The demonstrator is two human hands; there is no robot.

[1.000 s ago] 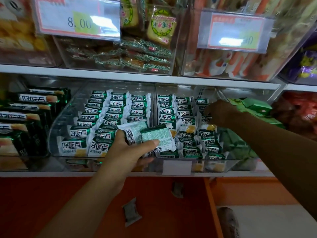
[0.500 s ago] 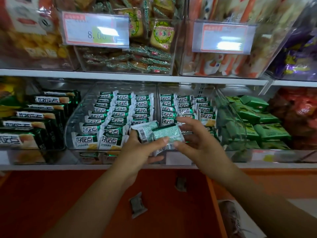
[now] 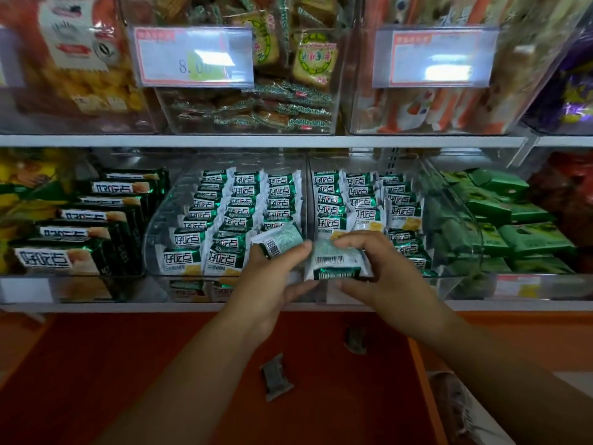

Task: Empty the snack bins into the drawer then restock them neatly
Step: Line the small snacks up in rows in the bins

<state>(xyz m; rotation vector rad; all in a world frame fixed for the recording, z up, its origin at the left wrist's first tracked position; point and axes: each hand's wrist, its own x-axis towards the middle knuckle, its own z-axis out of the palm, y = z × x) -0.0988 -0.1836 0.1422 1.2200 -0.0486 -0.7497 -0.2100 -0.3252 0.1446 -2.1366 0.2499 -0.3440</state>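
Two hands up in front of the lower shelf (image 3: 96, 306), close together.

In the left hand (image 3: 269, 277): one small green and white snack pack (image 3: 279, 242), bar code facing up, held with curled fingers.

In the right hand (image 3: 385, 277): a second pack (image 3: 337, 263), bar code up too, pinched between fingers on top and thumb below. Left thumb right at the edge of this second pack; touching or not, hard to tell.

Both packs in the air, just in front of the two clear bins.

Behind the hands, on the lower shelf: a left bin (image 3: 160, 220) and a right bin (image 3: 462, 220), side by side, touching in the middle. Inside each, rows of packs (image 3: 244, 200) of the same green and white kind, standing up in neat lines, front to back. Front of the right bin partly hidden by the hands.

Down below: an open orange drawer (image 3: 160, 380). On its floor, two loose packs, one near the middle (image 3: 276, 377) and one farther back (image 3: 354, 340), well apart, both dark and blurry.

To the left of the bins: dark green boxes (image 3: 80, 239), stacked like steps. To the right: bright green bags (image 3: 513, 220) in a pile.

Up on the top shelf (image 3: 256, 141): more clear bins of snacks, with two price tags (image 3: 192, 56) on the fronts.
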